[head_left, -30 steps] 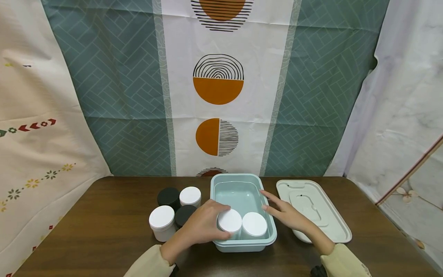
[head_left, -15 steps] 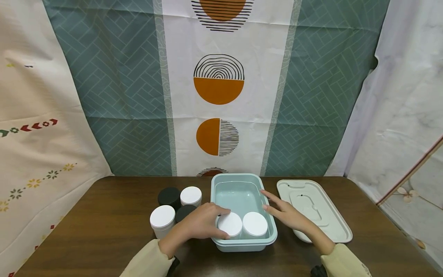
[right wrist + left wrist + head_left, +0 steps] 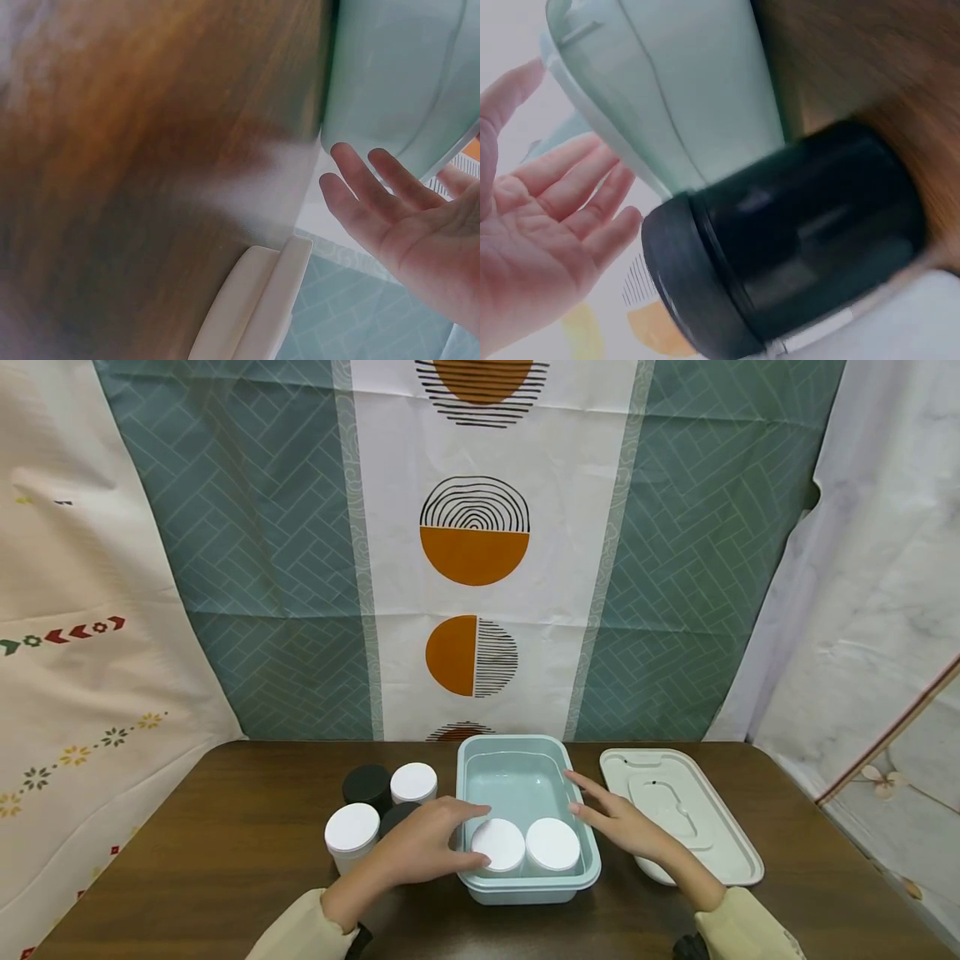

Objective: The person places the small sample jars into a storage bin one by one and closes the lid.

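Observation:
A pale blue plastic tub (image 3: 517,752) stands on the table. Two white-lidded jars sit side by side at its near end: a left jar (image 3: 498,843) and a right jar (image 3: 552,845). My left hand (image 3: 427,845) is over the tub's left rim, its thumb and fingers spread beside the left jar and holding nothing. At the tub's right rim, the fingers of my right hand (image 3: 626,828) are extended; whether they touch it I cannot tell. In the left wrist view a black jar (image 3: 810,232) stands below the left palm, next to the tub.
Left of the tub cluster several jars: a front white jar (image 3: 352,835), a rear white jar (image 3: 413,783), a rear black jar (image 3: 367,787) and another black jar (image 3: 397,815) partly behind my left hand. A flat pale lid (image 3: 712,835) lies on the brown table (image 3: 247,860) at right.
My left hand has loosened from the left white jar and drawn back a little to the left. The right hand stays at the tub's right rim, and the jars remain where they were.

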Available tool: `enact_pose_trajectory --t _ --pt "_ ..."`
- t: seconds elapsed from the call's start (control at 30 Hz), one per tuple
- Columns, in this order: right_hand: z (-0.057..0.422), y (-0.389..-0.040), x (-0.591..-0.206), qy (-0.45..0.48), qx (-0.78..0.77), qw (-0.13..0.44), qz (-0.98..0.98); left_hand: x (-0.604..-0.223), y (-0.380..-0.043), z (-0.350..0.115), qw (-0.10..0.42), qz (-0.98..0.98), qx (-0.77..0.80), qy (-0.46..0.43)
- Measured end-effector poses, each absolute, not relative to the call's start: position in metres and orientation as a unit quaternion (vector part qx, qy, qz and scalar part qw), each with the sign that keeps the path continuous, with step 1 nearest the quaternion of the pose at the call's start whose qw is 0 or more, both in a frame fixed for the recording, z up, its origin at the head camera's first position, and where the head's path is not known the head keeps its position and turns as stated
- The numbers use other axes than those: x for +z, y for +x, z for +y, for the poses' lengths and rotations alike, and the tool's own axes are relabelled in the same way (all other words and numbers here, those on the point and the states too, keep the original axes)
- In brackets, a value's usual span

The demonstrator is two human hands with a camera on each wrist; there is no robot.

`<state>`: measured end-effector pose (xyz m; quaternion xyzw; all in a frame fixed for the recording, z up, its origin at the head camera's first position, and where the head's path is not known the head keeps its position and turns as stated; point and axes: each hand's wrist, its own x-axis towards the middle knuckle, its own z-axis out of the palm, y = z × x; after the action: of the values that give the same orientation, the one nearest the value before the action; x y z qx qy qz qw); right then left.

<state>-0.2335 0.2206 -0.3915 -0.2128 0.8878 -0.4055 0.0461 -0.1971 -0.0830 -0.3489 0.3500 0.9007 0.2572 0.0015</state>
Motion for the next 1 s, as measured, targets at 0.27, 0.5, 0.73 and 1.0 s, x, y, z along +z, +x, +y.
enact_pose_trajectory --t 0.27,0.5,0.73,1.0 --pt "0.22 -0.233 -0.39 -0.216 -0.403 0.045 0.888 -0.35 -0.19 -0.119 -0.091 0.89 0.327 0.304" --pt "0.22 -0.232 -0.39 -0.218 -0.399 0.045 0.889 -0.354 -0.186 -0.158 -0.158 0.905 0.329 0.218" --pt "0.221 -0.233 -0.39 -0.224 -0.394 0.042 0.89 -0.362 -0.182 -0.187 -0.171 0.907 0.34 0.181" --pt "0.22 -0.233 -0.391 -0.22 -0.393 0.041 0.892 -0.373 -0.177 -0.204 -0.16 0.916 0.338 0.144"
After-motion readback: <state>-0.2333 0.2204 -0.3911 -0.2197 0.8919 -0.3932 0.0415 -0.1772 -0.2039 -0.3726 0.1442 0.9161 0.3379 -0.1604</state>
